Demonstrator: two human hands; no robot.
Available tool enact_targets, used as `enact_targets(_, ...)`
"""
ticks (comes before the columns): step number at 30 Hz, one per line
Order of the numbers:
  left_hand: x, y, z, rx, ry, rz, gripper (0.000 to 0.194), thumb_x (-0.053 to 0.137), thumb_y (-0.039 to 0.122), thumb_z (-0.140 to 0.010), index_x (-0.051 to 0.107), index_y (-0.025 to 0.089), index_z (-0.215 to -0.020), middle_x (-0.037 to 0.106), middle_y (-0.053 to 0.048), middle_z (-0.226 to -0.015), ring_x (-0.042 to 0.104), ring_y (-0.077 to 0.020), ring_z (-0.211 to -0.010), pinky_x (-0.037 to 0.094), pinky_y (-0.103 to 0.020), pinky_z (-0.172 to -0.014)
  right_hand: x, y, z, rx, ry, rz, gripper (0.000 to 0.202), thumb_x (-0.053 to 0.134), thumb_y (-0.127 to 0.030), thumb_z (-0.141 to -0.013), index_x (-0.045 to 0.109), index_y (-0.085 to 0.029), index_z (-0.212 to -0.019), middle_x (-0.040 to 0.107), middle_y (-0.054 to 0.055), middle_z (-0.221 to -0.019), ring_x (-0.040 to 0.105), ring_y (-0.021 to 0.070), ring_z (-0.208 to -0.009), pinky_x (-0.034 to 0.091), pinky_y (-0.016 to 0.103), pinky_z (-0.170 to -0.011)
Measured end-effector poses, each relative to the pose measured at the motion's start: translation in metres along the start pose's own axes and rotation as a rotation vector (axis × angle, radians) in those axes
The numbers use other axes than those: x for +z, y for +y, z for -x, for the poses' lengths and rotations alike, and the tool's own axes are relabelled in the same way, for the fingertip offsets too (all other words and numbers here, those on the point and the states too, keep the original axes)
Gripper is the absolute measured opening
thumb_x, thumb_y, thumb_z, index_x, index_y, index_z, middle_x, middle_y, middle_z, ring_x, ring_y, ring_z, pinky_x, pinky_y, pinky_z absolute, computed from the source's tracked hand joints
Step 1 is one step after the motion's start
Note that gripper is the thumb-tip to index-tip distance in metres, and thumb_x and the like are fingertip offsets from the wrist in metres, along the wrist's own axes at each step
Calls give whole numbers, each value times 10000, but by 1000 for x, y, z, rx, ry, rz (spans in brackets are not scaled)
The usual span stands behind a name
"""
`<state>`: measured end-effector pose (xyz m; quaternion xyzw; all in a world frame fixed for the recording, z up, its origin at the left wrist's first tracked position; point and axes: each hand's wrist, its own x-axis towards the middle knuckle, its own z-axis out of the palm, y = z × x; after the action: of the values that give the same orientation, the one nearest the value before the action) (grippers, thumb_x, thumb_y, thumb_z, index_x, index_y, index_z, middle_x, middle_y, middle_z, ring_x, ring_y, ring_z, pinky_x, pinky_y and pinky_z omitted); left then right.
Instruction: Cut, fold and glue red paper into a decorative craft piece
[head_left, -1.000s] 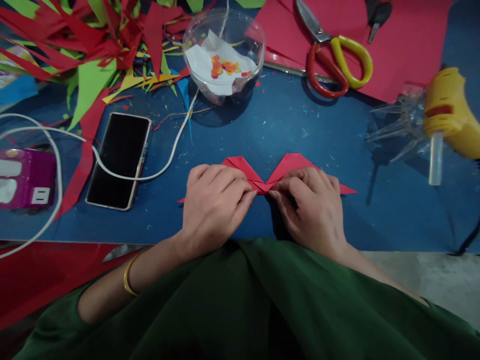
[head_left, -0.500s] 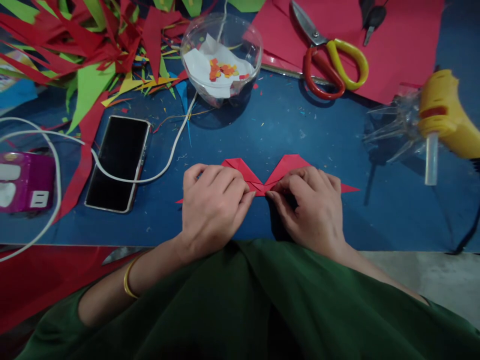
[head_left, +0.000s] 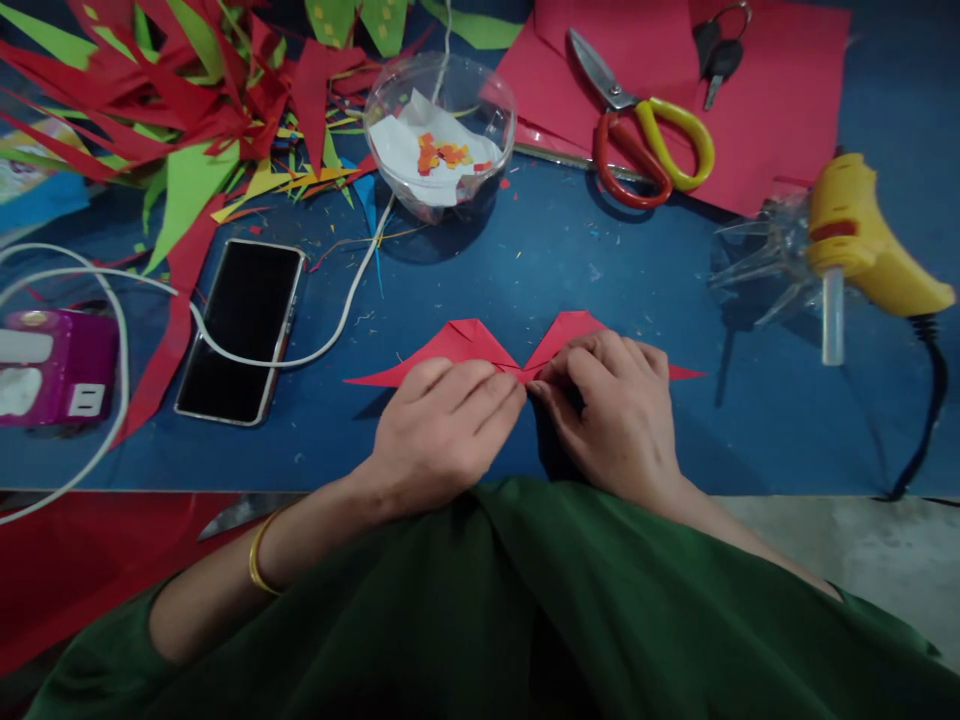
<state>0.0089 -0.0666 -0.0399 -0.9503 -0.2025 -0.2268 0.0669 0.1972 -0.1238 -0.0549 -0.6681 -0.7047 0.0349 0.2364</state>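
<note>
A folded red paper piece [head_left: 457, 345] lies on the blue table in front of me, with two raised peaks, a V-shaped dip between them and a thin point at each side. My left hand [head_left: 446, 425] has its fingers closed on the paper's lower middle edge, left of the dip. Just right of the dip, my right hand [head_left: 615, 405] pinches the same paper between thumb and fingers. The fingertips of both hands nearly meet at the middle. My hands cover much of the paper's lower edge.
Behind the paper stands a clear bowl [head_left: 439, 130] with paper bits. Scissors [head_left: 637, 130] and keys [head_left: 721, 60] lie on red sheets [head_left: 795, 110]. A yellow glue gun [head_left: 862, 240] is at right. Left are a phone [head_left: 240, 330], white cable [head_left: 352, 290], purple box [head_left: 82, 365] and paper scraps [head_left: 202, 190].
My left hand has shifted slightly right and down toward the middle edge, uncovering more of the paper's left side. My right hand keeps its pinch. The view has shifted a little.
</note>
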Motion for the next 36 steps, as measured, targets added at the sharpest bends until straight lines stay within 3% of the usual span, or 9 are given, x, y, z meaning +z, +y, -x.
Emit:
enact_targets(4, 1, 2, 3, 81, -44, -12, 215, 574, 149, -978, 680, 66, -1146, 790, -89, -1074, 709, -221, -919, 482, -362, -771, 1, -1, 0, -7, 18, 8, 174, 585, -276, -960, 608, -219, -797, 653, 46, -842, 573, 222, -818, 359, 390, -795)
enact_targets(11, -2, 4, 4, 90, -122, -54, 287, 538, 275, -1019, 655, 89, -1204, 781, -71, -1121, 711, -220, -936, 474, -366, -801, -9, 8, 2, 8, 3, 27, 178, 661, -280, -922, 604, -212, -767, 654, 38, -822, 601, 221, -806, 373, 411, -839)
enact_targets(18, -2, 4, 3, 117, -67, -55, 301, 527, 302, -1025, 700, 79, -1130, 789, -83, -1062, 705, -216, -964, 495, -363, -865, -20, 24, 3, 34, -14, 46, 186, 654, -273, -923, 594, -225, -754, 658, 33, -802, 612, 227, -793, 375, 419, -804)
enact_targets(24, 1, 8, 0, 153, -111, -129, 510, 506, 466, -1015, 663, 35, -1239, 768, -119, -1089, 676, -251, -1075, 434, -442, -1093, -18, 24, 2, 2, -11, 70, 169, 653, -245, -917, 595, -213, -761, 662, 41, -819, 619, 229, -796, 381, 422, -815)
enact_targets(27, 1, 10, -2, 180, -146, -128, 583, 524, 522, -991, 648, 23, -1265, 757, -133, -1094, 661, -282, -1114, 413, -490, -1122, -18, 24, 3, 3, -6, 78, 175, 656, -248, -916, 597, -208, -756, 658, 39, -815, 611, 221, -783, 377, 421, -821)
enact_targets(36, 0, 11, -4, 148, -172, -127, 503, 491, 510, -1008, 660, 93, -1234, 758, -131, -1095, 671, -296, -1125, 413, -537, -1110, -28, 43, 10, 98, 13, 92, 201, 662, -298, -927, 613, -214, -752, 658, 30, -817, 604, 220, -802, 365, 416, -807)
